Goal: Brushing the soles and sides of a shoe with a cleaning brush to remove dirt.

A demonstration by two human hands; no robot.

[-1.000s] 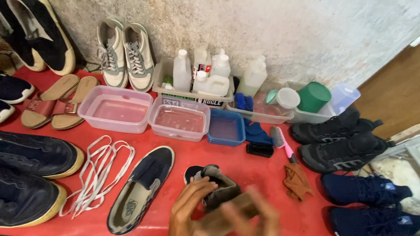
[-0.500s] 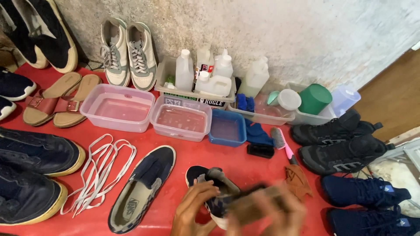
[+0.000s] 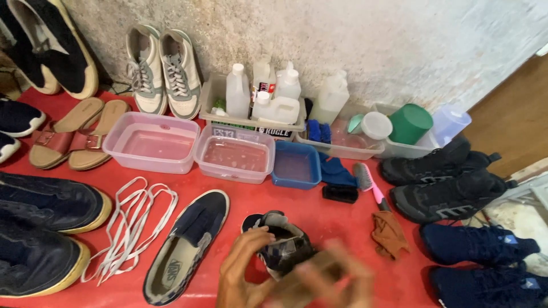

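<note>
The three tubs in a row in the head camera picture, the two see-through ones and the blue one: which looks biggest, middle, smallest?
1. Left clear tub, widest of the three.
2. Middle clear tub, a bit narrower.
3. Blue tub, clearly the smallest.
They sit side by side at about the same distance from the camera, so the order looks trustworthy.

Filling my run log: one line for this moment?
left hand grips dark shoe | right hand blurred, on shoe | red mat
</note>
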